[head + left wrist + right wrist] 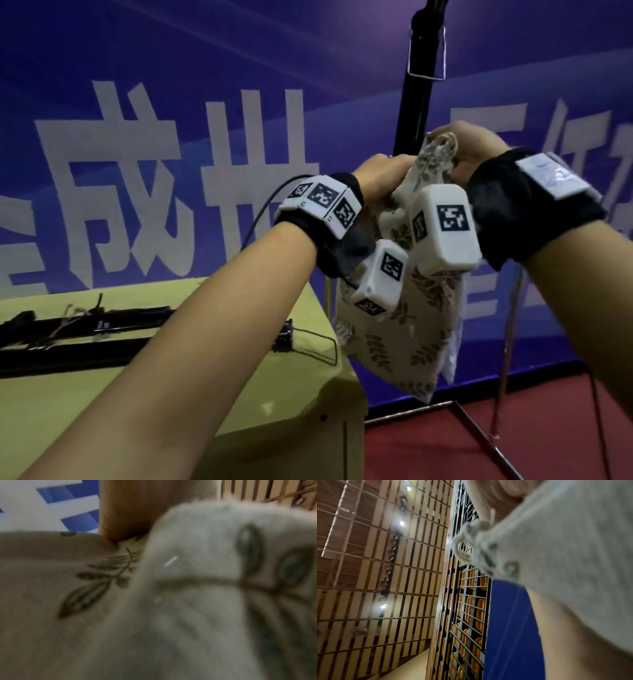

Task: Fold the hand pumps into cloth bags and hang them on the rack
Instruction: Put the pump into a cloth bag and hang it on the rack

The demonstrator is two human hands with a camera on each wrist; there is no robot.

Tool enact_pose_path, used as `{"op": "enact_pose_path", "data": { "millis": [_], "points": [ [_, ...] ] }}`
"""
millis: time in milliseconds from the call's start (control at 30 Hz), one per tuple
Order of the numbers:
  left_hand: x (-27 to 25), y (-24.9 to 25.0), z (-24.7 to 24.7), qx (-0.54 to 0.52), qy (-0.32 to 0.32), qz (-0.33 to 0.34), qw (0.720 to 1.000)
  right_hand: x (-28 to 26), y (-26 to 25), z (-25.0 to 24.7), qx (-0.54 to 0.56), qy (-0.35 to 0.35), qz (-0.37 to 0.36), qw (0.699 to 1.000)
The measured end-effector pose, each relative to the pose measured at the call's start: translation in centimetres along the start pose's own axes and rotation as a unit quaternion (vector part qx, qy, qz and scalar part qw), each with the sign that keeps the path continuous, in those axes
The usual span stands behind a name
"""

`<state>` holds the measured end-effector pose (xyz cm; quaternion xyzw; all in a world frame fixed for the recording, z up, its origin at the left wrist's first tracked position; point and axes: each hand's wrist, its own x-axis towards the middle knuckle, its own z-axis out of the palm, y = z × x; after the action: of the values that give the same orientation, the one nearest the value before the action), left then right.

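Head view: left hand and right hand both pinch the cloth bag mouth — cinch it fully, then loop the drawstring over the rack hook.

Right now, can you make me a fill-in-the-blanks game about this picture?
1. Both hands hold the top of a cloth ____ with a leaf print.
2. The left hand and right hand hold it up in front of a black ____.
3. More black hand pumps lie on the ____ table.

Missing words: bag; pole; yellow.
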<state>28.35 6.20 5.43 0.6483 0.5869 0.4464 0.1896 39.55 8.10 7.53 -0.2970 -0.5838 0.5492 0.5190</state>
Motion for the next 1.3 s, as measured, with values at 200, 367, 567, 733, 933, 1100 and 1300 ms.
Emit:
{"op": "enact_pose_path", "data": {
  "millis": [200, 367, 567, 733, 933, 1100, 1300],
  "points": [
    [1.8, 0.1, 4.9, -0.073, -0.074, 0.020, 0.994, 1.5, 0.9, -4.5, 0.024, 0.116, -0.006, 0.993],
    [2.6, -3.3, 9.6, -0.074, -0.116, 0.021, 0.990, 1.5, 4.9, -6.8, -0.161, 0.151, -0.020, 0.975],
    [1.9, -8.2, 10.6, -0.018, -0.178, 0.023, 0.984, 3.4, 9.9, -8.4, -0.250, 0.179, -0.016, 0.952],
    [2.4, -12.4, 10.5, -0.014, -0.165, -0.020, 0.986, 4.5, 14.2, -9.9, -0.261, 0.233, 0.007, 0.937],
    [3.1, -16.1, 11.4, -0.019, -0.067, -0.091, 0.993, 4.9, 16.9, -9.9, -0.295, 0.233, -0.014, 0.927],
    [3.8, -17.4, 11.6, -0.040, 0.010, -0.086, 0.995, 4.8, 18.7, -9.6, -0.379, 0.200, -0.004, 0.904],
    [3.3, -19.3, 11.8, -0.129, 0.018, -0.152, 0.980, 4.0, 21.4, -9.2, -0.439, 0.144, 0.012, 0.887]
  ]
}}
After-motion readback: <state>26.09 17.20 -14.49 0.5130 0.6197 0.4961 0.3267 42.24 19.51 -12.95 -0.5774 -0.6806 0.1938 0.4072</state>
